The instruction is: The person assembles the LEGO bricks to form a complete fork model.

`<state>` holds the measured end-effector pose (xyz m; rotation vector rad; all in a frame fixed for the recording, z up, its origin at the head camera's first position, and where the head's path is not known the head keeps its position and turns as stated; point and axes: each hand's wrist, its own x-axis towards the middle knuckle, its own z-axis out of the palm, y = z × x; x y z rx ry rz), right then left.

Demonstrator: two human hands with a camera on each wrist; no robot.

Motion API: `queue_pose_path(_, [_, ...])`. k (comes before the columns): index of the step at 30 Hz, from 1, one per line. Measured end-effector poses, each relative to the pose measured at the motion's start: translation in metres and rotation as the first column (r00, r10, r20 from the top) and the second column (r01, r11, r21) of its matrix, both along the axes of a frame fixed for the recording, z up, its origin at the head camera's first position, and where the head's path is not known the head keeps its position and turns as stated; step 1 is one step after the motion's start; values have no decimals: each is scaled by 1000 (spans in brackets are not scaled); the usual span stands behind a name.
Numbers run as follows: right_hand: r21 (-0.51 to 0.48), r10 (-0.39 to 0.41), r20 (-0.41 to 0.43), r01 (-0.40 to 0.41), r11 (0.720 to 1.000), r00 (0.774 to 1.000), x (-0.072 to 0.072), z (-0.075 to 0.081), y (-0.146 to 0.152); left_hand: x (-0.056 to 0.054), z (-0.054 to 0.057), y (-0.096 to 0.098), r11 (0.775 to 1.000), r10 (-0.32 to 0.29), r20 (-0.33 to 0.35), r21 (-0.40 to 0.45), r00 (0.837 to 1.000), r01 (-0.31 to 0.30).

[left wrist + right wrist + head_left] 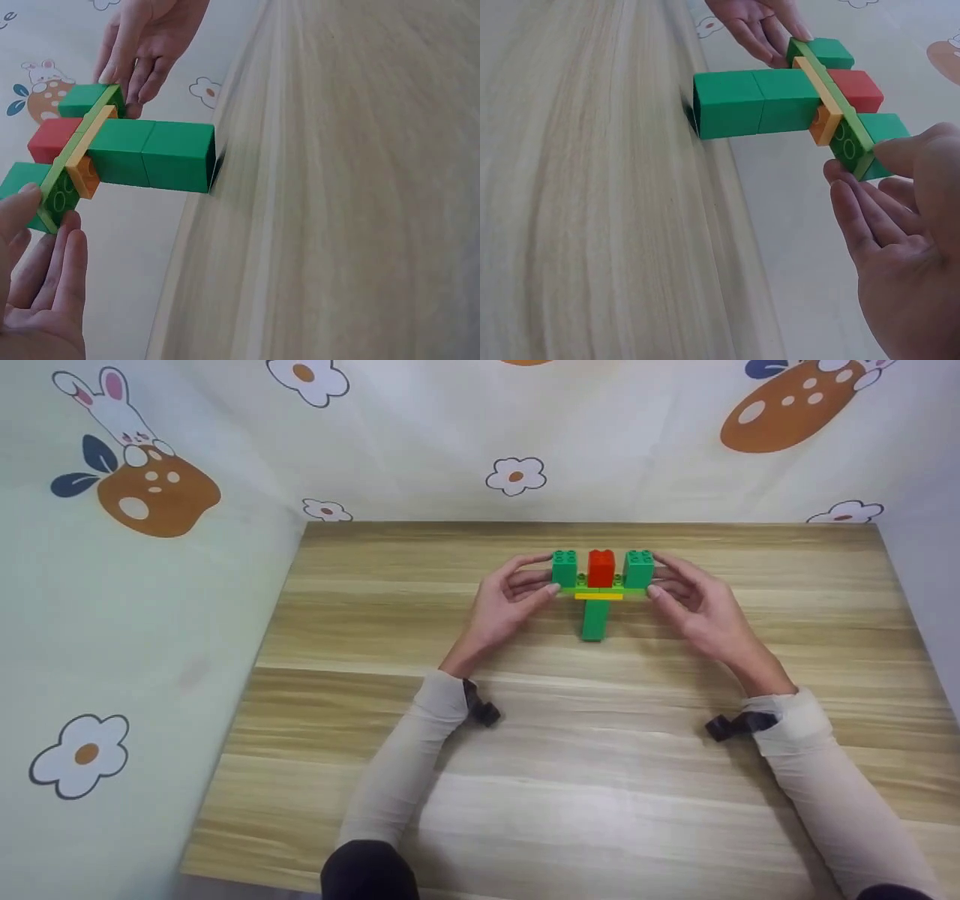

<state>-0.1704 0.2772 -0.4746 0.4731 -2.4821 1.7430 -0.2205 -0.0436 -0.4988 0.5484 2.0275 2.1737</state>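
A toy-brick structure (595, 621) stands between both hands at the back half of the table, its base right at the tabletop. A column of two green bricks (154, 154) carries a yellow-orange plate (823, 124) and a wider light-green crosspiece (853, 142). On top sit a red brick stack (601, 570) in the middle and a green one at each end. My left hand (499, 604) pinches the left end, thumb in front and fingers behind. Likewise, my right hand (712, 619) pinches the right end beside the right green brick (638, 570).
The wood-grain table (585, 780) reaches back to a patterned cloth wall (420, 442) close behind the structure. Another cloth wall (187, 622) runs along the left side. Black wrist cameras (484, 709) sit on both sleeves near the table.
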Motion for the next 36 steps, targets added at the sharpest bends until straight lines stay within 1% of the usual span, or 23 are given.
queue_pose_path(5, [-3, 5, 21, -5, 1000, 1000, -1, -3, 1, 1, -1, -1, 999, 22, -11, -35, 1000, -22])
queue_pose_path(9, [4, 11, 41, -11, 1000, 999, -1, -4, 1, 2, -2, -1, 999, 23, -32, -48, 999, -24])
queue_pose_path(15, [23, -6, 76, 4, 1000, 997, -1, -5, 2, 1, -5, 0, 997, 22, -51, -79, 998, -26])
queue_pose_path(21, [19, 10, 89, -12, 1000, 996, -2, -7, 1, 0, -8, 1, 995, 10, -51, -102, 999, -15])
queue_pose_path(26, [24, 24, 67, -26, 999, 997, -5, -12, 1, 0, -8, 2, 993, 1, -45, -115, 999, -6])
queue_pose_path(28, [36, 36, 58, -38, 999, 998, -6, -15, 2, -1, -8, 2, 992, -1, -35, -129, 999, -4])
queue_pose_path(30, [50, 48, 58, -51, 997, 997, -6, -17, 2, -1, -9, 1, 987, -1, -26, -162, 1000, -4])
queue_pose_path(34, [86, 62, 83, -69, 994, 995, -7, -19, 3, 0, -11, 0, 972, -3, -17, -233, 1000, -1])
queue_pose_path(36, [101, 58, 101, -69, 993, 993, -7, -20, 3, 0, -12, 0, 967, -9, -17, -254, 1000, 4])
